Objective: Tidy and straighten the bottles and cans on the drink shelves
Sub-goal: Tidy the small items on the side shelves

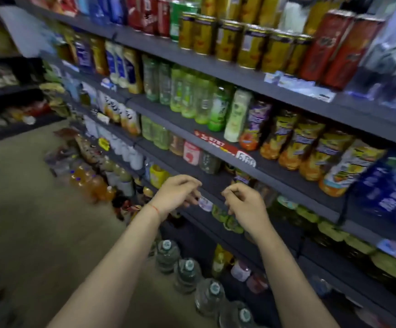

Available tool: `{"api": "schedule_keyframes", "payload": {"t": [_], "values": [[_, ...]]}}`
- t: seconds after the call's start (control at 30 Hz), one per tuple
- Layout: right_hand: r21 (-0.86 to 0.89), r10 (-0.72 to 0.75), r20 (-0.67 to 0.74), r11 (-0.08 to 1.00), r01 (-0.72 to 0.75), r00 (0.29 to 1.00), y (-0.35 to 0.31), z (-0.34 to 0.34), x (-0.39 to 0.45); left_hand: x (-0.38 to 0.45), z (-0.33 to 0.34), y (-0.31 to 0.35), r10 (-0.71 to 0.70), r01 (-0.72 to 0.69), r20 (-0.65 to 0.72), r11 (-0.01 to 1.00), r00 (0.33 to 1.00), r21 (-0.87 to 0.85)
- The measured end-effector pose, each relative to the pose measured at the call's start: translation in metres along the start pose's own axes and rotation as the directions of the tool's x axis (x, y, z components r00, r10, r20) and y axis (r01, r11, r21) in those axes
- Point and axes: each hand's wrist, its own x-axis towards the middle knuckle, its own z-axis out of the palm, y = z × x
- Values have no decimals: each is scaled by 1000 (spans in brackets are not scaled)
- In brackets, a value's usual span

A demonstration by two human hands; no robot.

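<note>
1. We see both hands raised before the dark drink shelves (216, 147), near the frame's centre, close together but apart.
2. Left hand (177, 194): fingers loosely curled, its grip holding nothing; a red thread circles the wrist.
3. Right hand (245, 204): fingers likewise curled and relaxed, grip empty.
4. Green bottles (192, 93) stand upright at 12 o'clock of the hands; orange juice bottles (294, 147) lean at 2 o'clock.
5. Gold cans (237, 43) line the upper shelf, 1 o'clock.
6. Large water bottles (187, 271) stand on the floor (26, 209) at 6 o'clock.
7. The picture is blurred; labels are unreadable.
</note>
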Motion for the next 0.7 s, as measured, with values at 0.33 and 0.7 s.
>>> {"api": "schedule_keyframes", "payload": {"t": [0.33, 0.7], "values": [[104, 1, 123, 994, -14, 992, -42, 191, 179, 123, -187, -55, -110, 99, -157, 992, 981, -79], [-171, 274, 400, 960, -223, 874, -30, 404, 397, 317, -355, -109, -292, 293, -196, 956, 936, -25]]}}
